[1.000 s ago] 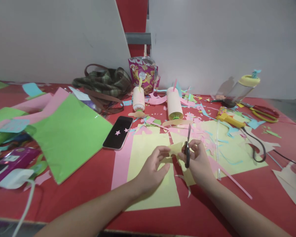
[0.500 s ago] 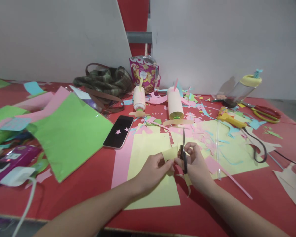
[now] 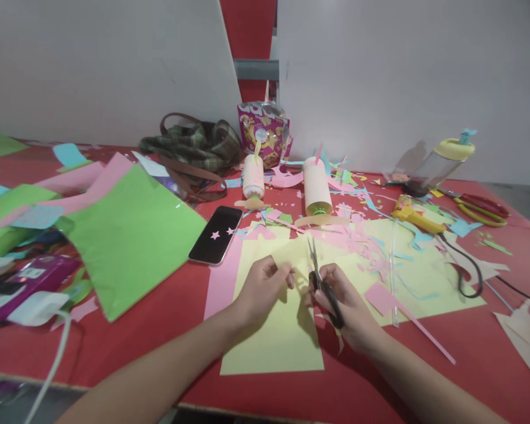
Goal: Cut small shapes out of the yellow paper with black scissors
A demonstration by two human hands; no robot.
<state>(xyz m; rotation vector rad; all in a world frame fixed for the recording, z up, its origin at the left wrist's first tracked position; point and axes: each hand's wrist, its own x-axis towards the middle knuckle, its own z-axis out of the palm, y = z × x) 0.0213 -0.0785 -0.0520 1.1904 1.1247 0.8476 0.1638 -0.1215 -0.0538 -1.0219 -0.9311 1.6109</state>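
Observation:
My left hand [image 3: 261, 288] pinches a small piece of yellow paper [image 3: 297, 263] just above the table. My right hand [image 3: 344, 303] grips black-handled scissors [image 3: 320, 280], blades pointing up and away, right beside that piece. Both hands hover over a large yellow sheet [image 3: 274, 335] lying on the red table [image 3: 168, 318]. A pink sheet [image 3: 221, 282] lies under the yellow sheet's left edge.
A phone [image 3: 215, 242] lies left of the hands, beside a green sheet [image 3: 128, 241]. Two paper-wrapped bottles [image 3: 317, 186] stand behind, with a snack bag [image 3: 265, 129] and plaid bag [image 3: 194, 147]. Yellow glue gun [image 3: 413, 215], red scissors [image 3: 479, 207] and scraps lie at right.
Both hands have shifted left and toward me. The scissors have tilted so the handles point down-right, and the yellow piece has turned in my left fingers.

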